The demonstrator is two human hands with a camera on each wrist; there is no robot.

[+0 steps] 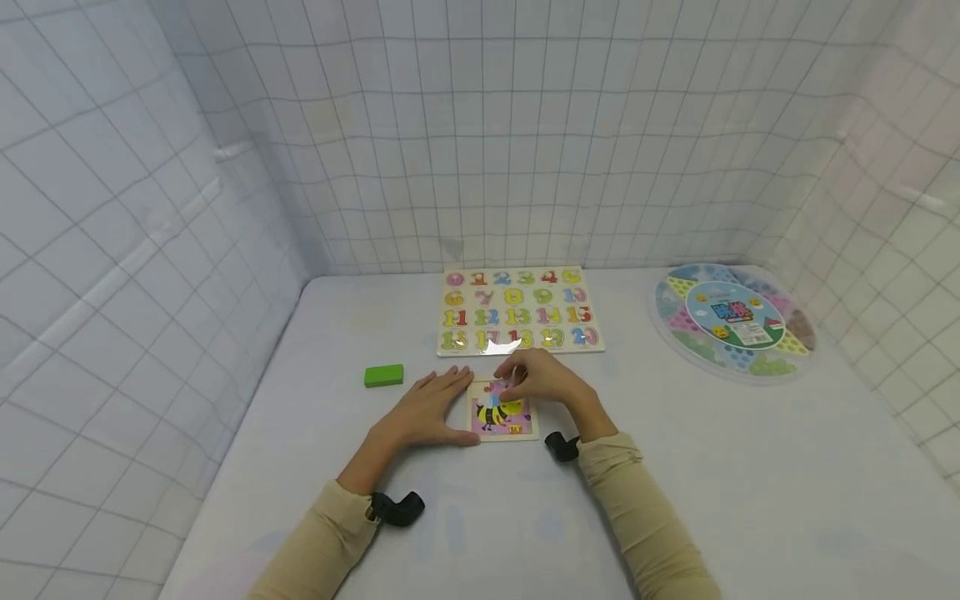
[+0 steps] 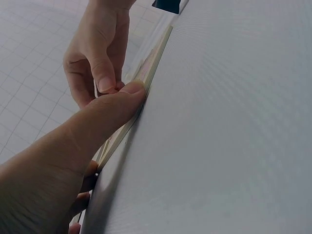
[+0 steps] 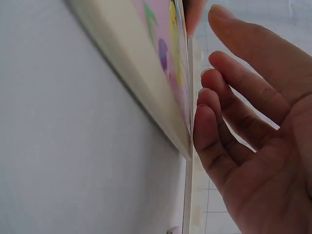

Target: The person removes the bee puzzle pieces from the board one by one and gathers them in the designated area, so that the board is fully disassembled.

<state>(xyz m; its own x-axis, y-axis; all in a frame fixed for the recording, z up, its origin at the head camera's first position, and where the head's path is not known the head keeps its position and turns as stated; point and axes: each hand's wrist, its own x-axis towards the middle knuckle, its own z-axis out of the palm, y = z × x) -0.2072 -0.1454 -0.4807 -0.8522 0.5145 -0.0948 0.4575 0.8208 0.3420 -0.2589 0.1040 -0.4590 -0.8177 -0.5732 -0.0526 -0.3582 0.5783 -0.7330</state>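
A small square picture puzzle (image 1: 487, 427) with a yellow and black bee lies on the table inside a pale wooden frame. My left hand (image 1: 423, 417) rests along its left side, fingers straight and thumb on the near edge. In the left wrist view, that thumb (image 2: 119, 101) touches the frame. Over the puzzle's upper right is my right hand (image 1: 543, 379), with bent fingers and the thumb apart from them. The right wrist view shows this hand (image 3: 263, 112) beside the frame corner (image 3: 183, 146), with nothing visible between thumb and fingers. Part of the picture is hidden under it.
A number board (image 1: 517, 317) lies just behind the puzzle. Left of it is a green block (image 1: 384, 376). A round, colourful game board (image 1: 735, 321) sits at the back right. White grid-patterned walls (image 1: 517, 167) enclose the table's back and sides.
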